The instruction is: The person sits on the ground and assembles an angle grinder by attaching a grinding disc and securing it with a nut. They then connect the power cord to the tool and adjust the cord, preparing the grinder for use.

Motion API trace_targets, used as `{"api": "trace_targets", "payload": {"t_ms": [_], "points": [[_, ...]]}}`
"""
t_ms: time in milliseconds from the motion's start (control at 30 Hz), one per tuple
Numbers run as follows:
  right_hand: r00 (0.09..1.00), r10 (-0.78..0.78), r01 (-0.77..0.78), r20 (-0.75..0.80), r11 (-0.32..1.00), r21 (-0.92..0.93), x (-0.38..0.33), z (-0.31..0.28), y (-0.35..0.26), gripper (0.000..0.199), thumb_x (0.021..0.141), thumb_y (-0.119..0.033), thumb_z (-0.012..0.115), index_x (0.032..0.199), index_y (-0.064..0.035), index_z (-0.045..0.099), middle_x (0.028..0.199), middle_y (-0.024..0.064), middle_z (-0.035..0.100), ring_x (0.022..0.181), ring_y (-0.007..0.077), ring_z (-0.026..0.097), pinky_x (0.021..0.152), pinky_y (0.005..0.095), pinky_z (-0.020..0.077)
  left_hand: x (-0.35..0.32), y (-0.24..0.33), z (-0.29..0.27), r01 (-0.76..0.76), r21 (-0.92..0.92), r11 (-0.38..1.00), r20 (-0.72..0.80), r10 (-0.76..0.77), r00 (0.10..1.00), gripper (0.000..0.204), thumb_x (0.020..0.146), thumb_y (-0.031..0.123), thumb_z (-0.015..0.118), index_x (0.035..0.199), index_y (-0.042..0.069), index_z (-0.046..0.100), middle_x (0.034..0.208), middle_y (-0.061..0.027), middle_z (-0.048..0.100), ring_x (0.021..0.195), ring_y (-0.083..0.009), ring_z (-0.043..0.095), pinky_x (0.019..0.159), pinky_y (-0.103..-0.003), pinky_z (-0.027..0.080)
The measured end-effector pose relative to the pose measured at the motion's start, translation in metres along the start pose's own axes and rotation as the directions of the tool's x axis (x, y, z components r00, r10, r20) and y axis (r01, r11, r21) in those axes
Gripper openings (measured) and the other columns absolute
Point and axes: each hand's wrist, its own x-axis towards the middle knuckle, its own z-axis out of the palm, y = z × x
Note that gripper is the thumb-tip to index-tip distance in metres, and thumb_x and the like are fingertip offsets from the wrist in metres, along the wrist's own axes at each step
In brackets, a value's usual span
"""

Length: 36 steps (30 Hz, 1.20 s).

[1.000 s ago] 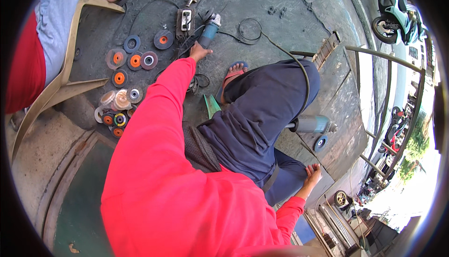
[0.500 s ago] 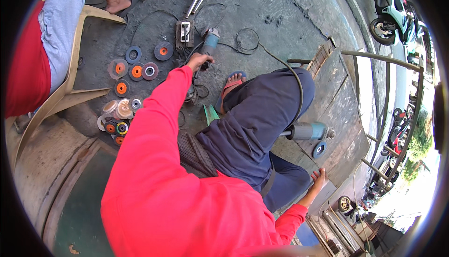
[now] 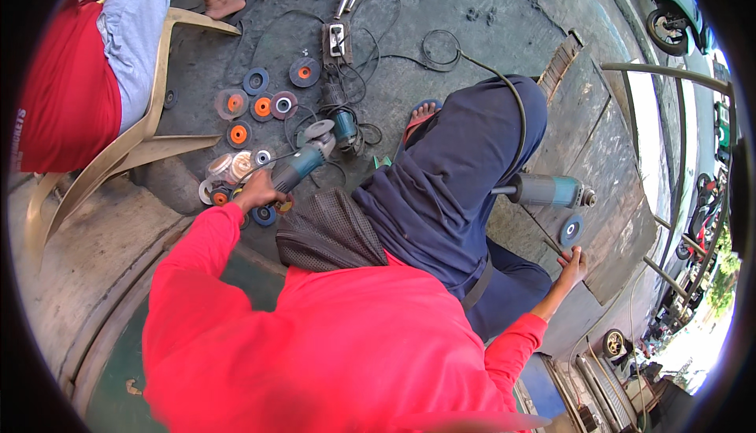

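My left hand [image 3: 260, 190] is closed round the rear of a teal and grey angle grinder [image 3: 302, 164], whose head and grey disc [image 3: 319, 129] point away from me. Just beyond it, a second angle grinder [image 3: 344, 124] lies on the floor among its cords. Off to the right, my right hand [image 3: 573, 264] has its fingers closed at the edge of the board, with a thin dark thing showing at the fingertips that is too small to name. Near those fingers a blue-grey grinding disc [image 3: 572, 231] lies below a larger grinder [image 3: 554, 190] on the board.
Several abrasive discs [image 3: 262, 107] lie on the floor at left. A socket box [image 3: 337, 39] with cords stands beyond the grinders. Another person sits on a beige plastic chair [image 3: 153, 130]. A cord [image 3: 516, 110] runs across my knee. Metal railing [image 3: 665, 70] borders the right side.
My left hand has drawn back toward me with the grinder. My right hand has moved forward to the disc on the board, and its spread fingers have closed.
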Motion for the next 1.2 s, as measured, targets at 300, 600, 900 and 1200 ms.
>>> {"api": "trace_targets", "payload": {"t_ms": [300, 600, 900, 1200], "points": [[0.995, 0.103, -0.104, 0.014, 0.993, 0.056, -0.012, 0.008, 0.026, 0.040, 0.096, -0.033, 0.058, 0.111, 0.0043, 0.063, 0.104, 0.0126, 0.065, 0.080, 0.0234, 0.068, 0.057, 0.0293, 0.0563, -0.022, -0.090, 0.051, 0.355, -0.079, 0.931, -0.214, -0.364, 0.906, 0.056, 0.052, 0.037, 0.081, 0.078, -0.011, 0.068, 0.079, -0.0241, 0.069, 0.076, -0.0330, 0.069, 0.072, -0.041, 0.052], [0.988, 0.148, -0.148, -0.032, 0.989, -0.003, -0.025, -0.027, 0.029, 0.042, 0.095, -0.031, 0.058, 0.116, 0.0056, 0.060, 0.110, 0.0144, 0.064, 0.081, 0.0253, 0.067, 0.057, 0.0304, 0.0558, 0.080, -0.061, 0.067, 0.495, -0.496, 0.713, -0.232, -0.658, 0.716, 0.050, 0.056, 0.029, 0.082, 0.083, -0.011, 0.069, 0.091, -0.0235, 0.070, 0.085, -0.0327, 0.069, 0.079, -0.039, 0.052], [0.978, 0.190, -0.194, -0.086, 0.980, -0.043, -0.030, -0.063, 0.028, 0.038, 0.095, -0.032, 0.059, 0.108, 0.0035, 0.060, 0.104, 0.0138, 0.063, 0.079, 0.0249, 0.066, 0.054, 0.0280, 0.0548, 0.125, -0.107, 0.131, 0.653, -0.293, 0.698, -0.060, -0.695, 0.716, 0.106, 0.068, 0.042, 0.084, 0.139, -0.012, 0.026, 0.132, -0.0265, 0.053, 0.121, -0.0374, 0.055, 0.103, -0.041, 0.044], [0.994, 0.059, -0.083, -0.091, 0.956, -0.282, -0.004, -0.079, 0.000, 0.046, 0.092, -0.036, 0.062, 0.115, 0.0041, 0.061, 0.106, 0.0157, 0.066, 0.072, 0.0217, 0.066, 0.050, 0.0282, 0.0537, 0.160, -0.101, 0.160, 0.771, -0.120, 0.626, -0.065, -0.780, 0.623, 0.081, 0.076, 0.038, 0.075, 0.133, -0.008, 0.041, 0.130, -0.0248, 0.056, 0.118, -0.0354, 0.058, 0.101, -0.042, 0.046]]}}
